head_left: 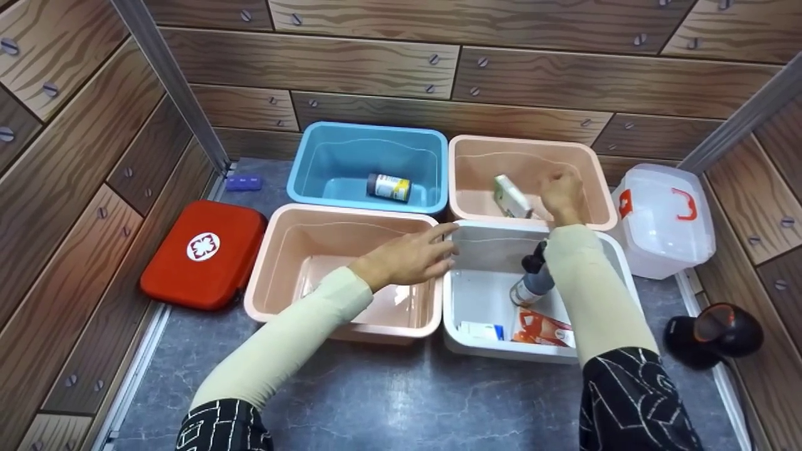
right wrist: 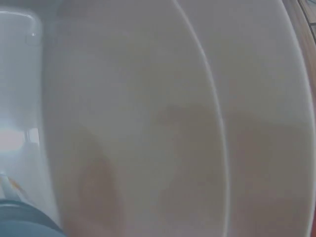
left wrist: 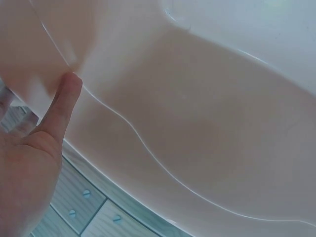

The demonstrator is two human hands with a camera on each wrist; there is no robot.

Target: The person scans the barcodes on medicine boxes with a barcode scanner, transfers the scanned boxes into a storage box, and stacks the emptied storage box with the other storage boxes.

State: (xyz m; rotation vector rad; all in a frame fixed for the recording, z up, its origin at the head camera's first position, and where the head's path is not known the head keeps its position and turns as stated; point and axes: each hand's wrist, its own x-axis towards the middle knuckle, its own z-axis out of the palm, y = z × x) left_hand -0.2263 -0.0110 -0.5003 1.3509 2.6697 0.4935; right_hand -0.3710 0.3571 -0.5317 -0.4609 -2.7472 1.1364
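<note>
My left hand (head_left: 410, 257) reaches over the front pink bin (head_left: 343, 216), fingers extended by the rim it shares with the white bin (head_left: 539, 352); in the left wrist view a finger (left wrist: 64, 98) lies before a pale wall. My right hand (head_left: 562, 194) is over the back pink bin (head_left: 532, 143), right of a white-and-green box (head_left: 512, 197) tilted inside it. Its fingertips are hidden, and no held object shows. Under my right forearm, the white bin contains a dark-topped bottle (head_left: 532, 282), a red-orange packet (head_left: 542, 328) and a small white-and-blue box (head_left: 481, 331).
A blue bin (head_left: 313, 134) at the back holds a labelled dark bottle (head_left: 388, 187). On the left lie a red first-aid case (head_left: 203, 250) and a purple pill organizer (head_left: 243, 183). To the right stand a clear-lidded box (head_left: 664, 213) and a black scanner-like device (head_left: 714, 335).
</note>
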